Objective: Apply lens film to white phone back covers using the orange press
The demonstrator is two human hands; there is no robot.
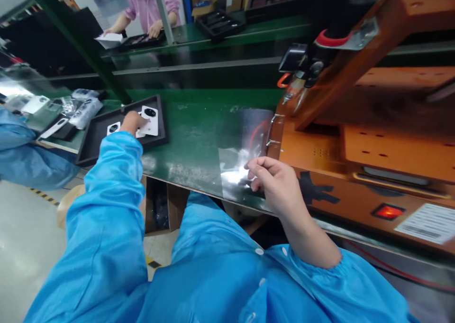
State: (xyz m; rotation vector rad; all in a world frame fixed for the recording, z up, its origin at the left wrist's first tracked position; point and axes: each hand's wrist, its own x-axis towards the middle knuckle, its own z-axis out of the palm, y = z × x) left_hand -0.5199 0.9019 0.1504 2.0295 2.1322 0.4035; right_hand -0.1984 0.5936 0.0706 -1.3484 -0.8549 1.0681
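At the left, my left hand (pixel 132 123) reaches into a shallow black tray (pixel 161 124). Its fingers are closed at the edge of a white phone back cover (pixel 152 124) with a round black camera area. Another white phone back cover (pixel 113 128) lies in the tray on the other side of this hand; part of it is hidden. My right hand (pixel 275 183) hovers over the bench's front edge, thumb and fingers curled together, and no object shows in them. Under and beyond it, a clear plastic sheet (pixel 231 164) lies on the green bench top (pixel 192 133).
An orange machine (pixel 320 147) with a lit red switch (pixel 389 212) stands close at the right. Wrapped parts (pixel 85 112) lie at the far left beside a co-worker's blue sleeve (pixel 28 147). Across the bench, a person in pink (pixel 152 5) handles a dark tray.
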